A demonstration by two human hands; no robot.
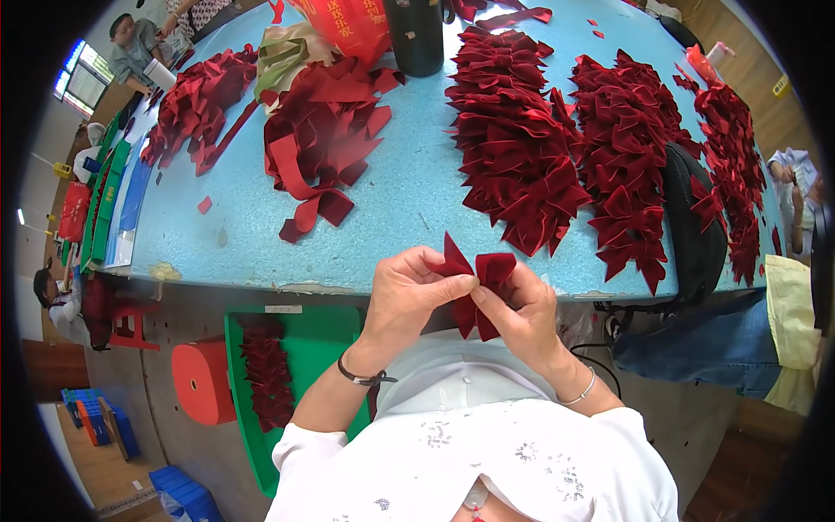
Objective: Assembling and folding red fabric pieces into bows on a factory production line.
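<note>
Between my two hands, just off the table's near edge, is a dark red velvet bow (494, 271). My left hand (419, 291) pinches it near its middle, thumb on top. From the other side my right hand (524, 311) pinches it too, and the two thumbs nearly meet at the bow's centre. Loops and pointed tails stick out above and below the fingers. Past my hands lie long rows of finished-looking red bows (517, 139), with a second row (622, 157) to their right. Loose red ribbon strips (317, 139) are heaped to the left.
The light blue table (409, 191) also bears a black bottle (416, 35), a red bag (352, 22), another ribbon pile (202, 100) and a black bag (691, 226). Below left are a green crate (317, 331) holding bows and a red roll (202, 383). Other people (139, 48) sit around.
</note>
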